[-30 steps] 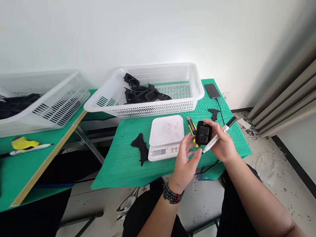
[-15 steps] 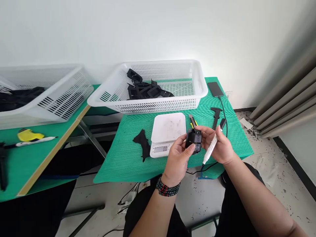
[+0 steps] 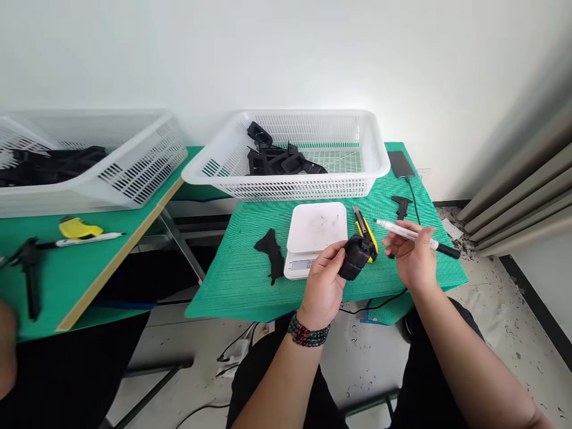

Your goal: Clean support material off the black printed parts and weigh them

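A small black plastic part is pinched between the thumb and fingers of my left hand, just in front of the kitchen scale. My right hand is closed on a white marker, its tip pointing left and its black end to the right. The scale's display is partly hidden by my left hand. Behind the black part, a yellow utility knife lies on the green mat. A dark caliper rests beyond my right hand, and another black piece lies left of the scale.
A white basket with several black parts stands at the back. A phone-like dark slab with a cable lies at the right. On the left table are another basket, a yellow tool, a pen and someone's arm.
My right hand has moved right, away from the black part, and the marker has swung to point left. The black part has turned over in my left hand. The view has shifted slightly left.
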Demonstrator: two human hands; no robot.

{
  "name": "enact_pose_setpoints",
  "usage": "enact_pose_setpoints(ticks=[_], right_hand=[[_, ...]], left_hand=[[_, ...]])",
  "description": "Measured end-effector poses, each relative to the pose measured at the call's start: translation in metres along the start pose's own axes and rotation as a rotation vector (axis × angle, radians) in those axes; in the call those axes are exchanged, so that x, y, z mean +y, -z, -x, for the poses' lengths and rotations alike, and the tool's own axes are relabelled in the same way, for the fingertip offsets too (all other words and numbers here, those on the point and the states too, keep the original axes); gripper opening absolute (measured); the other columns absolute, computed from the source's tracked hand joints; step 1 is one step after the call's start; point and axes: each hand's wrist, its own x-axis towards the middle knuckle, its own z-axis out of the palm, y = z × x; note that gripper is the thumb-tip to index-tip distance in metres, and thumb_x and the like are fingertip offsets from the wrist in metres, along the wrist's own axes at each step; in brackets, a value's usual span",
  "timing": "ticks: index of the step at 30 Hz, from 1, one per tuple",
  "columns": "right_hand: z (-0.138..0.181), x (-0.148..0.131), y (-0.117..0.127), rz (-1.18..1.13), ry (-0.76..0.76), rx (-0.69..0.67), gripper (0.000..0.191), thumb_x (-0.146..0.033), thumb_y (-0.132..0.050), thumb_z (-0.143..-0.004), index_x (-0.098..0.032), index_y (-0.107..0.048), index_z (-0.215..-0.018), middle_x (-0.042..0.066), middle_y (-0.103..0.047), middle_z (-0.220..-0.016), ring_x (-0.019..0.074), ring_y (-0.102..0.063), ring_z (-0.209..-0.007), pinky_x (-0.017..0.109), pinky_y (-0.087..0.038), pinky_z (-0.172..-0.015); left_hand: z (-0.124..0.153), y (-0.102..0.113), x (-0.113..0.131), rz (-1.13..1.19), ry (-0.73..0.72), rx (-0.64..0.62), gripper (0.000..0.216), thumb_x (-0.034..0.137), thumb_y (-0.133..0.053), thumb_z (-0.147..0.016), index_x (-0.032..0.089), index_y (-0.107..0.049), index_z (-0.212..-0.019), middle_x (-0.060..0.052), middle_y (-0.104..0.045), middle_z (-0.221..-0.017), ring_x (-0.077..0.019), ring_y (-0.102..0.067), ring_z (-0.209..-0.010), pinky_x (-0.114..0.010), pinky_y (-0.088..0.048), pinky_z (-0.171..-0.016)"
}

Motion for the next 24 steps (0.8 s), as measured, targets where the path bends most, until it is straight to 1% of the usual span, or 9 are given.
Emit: enact_pose_setpoints(ticks=[2,3,5,7,12,15,19,24], right_hand=[[0.001,0.0,-0.002,0.012,-0.005,-0.047,0.053,-0.071,-0.07,-0.079,-0.022,-0.072,-0.098,0.006,-0.075,-0.084,0.0183,-0.071,-0.065,0.028,-0.054,-0.048],[0.002,-0.001,-0.003,0.023,-0.006,-0.086,0.046,-0.064,-0.075,-0.079,-0.022,-0.073,-0.097,0.006,-0.076,-0.085,0.0184,-0.072,-0.066,0.028,-0.054,-0.047],[0.004,-0.002,-0.005,0.051,0.004,-0.159,0.031,-0.048,-0.082,-0.079,-0.021,-0.073,-0.091,0.003,-0.074,-0.076,0.0166,-0.069,-0.06,0.025,-0.051,-0.045],[0.008,-0.003,-0.006,0.07,0.033,-0.195,0.023,-0.04,-0.082,-0.079,-0.021,-0.072,-0.085,-0.001,-0.069,-0.064,0.0141,-0.064,-0.051,0.024,-0.047,-0.042],[0.014,-0.005,-0.006,0.087,0.066,-0.174,0.023,-0.041,-0.079,-0.081,-0.021,-0.067,-0.079,-0.004,-0.064,-0.054,0.0117,-0.057,-0.041,0.022,-0.041,-0.038],[0.015,-0.005,-0.004,0.126,0.06,-0.207,0.023,-0.04,-0.077,-0.083,-0.021,-0.067,-0.076,-0.003,-0.064,-0.054,0.0115,-0.055,-0.041,0.023,-0.041,-0.038],[0.013,-0.005,0.002,0.18,0.038,-0.239,0.023,-0.04,-0.076,-0.085,-0.021,-0.068,-0.074,-0.003,-0.064,-0.054,0.0121,-0.055,-0.043,0.024,-0.042,-0.039],[0.013,-0.006,0.005,0.181,0.055,-0.266,0.019,-0.036,-0.074,-0.087,-0.022,-0.069,-0.075,-0.002,-0.066,-0.056,0.0119,-0.056,-0.042,0.024,-0.043,-0.038]], left_hand=[[0.0,0.0,0.002,-0.008,-0.004,0.002,0.038,0.041,-0.092,-0.064,0.021,-0.081,-0.094,-0.006,-0.078,-0.102,-0.0201,-0.07,-0.098,-0.029,-0.055,-0.087],[0.001,0.0,0.003,-0.013,-0.003,0.003,0.037,0.041,-0.091,-0.064,0.021,-0.081,-0.094,-0.006,-0.078,-0.1,-0.0196,-0.07,-0.095,-0.029,-0.055,-0.085],[0.001,0.001,0.005,-0.022,-0.002,0.012,0.037,0.041,-0.092,-0.063,0.021,-0.08,-0.092,-0.005,-0.077,-0.096,-0.0183,-0.07,-0.09,-0.027,-0.055,-0.08],[0.002,0.002,0.006,-0.028,-0.007,0.022,0.037,0.042,-0.092,-0.062,0.02,-0.08,-0.089,-0.004,-0.077,-0.092,-0.0168,-0.07,-0.085,-0.026,-0.055,-0.076],[0.001,0.006,0.008,-0.044,-0.039,0.03,0.037,0.043,-0.092,-0.062,0.02,-0.079,-0.087,-0.003,-0.075,-0.088,-0.0154,-0.068,-0.082,-0.024,-0.055,-0.073],[0.001,0.006,0.009,-0.075,-0.067,0.029,0.035,0.044,-0.091,-0.063,0.02,-0.079,-0.086,-0.003,-0.074,-0.085,-0.0154,-0.066,-0.08,-0.024,-0.054,-0.071],[0.003,0.005,0.011,-0.171,-0.119,-0.016,0.029,0.044,-0.086,-0.07,0.019,-0.076,-0.079,-0.003,-0.069,-0.079,-0.0153,-0.062,-0.075,-0.025,-0.052,-0.07],[0.004,0.007,0.011,-0.238,-0.145,-0.035,0.03,0.047,-0.083,-0.073,0.019,-0.076,-0.081,-0.003,-0.069,-0.079,-0.0162,-0.061,-0.076,-0.026,-0.051,-0.071]])
